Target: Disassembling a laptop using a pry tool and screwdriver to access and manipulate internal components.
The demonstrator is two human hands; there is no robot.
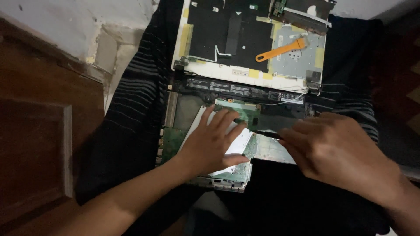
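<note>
An opened laptop base [175,109] with its green circuit board [171,140] bared lies on a dark striped cloth. My left hand [214,142] rests flat, fingers spread, on a white sheet [241,143] over the board. My right hand [332,150] grips a thin dark tool [265,133] whose tip points left at the board near my left fingertips. A long black battery [245,89] runs along the base's far edge.
The laptop's white lid panel [251,72] lies beyond the base, with black film, a silver plate and an orange plastic pry tool [280,51] on it. A brown wooden door [35,131] and a white wall are at the left. Dark cloth covers the right.
</note>
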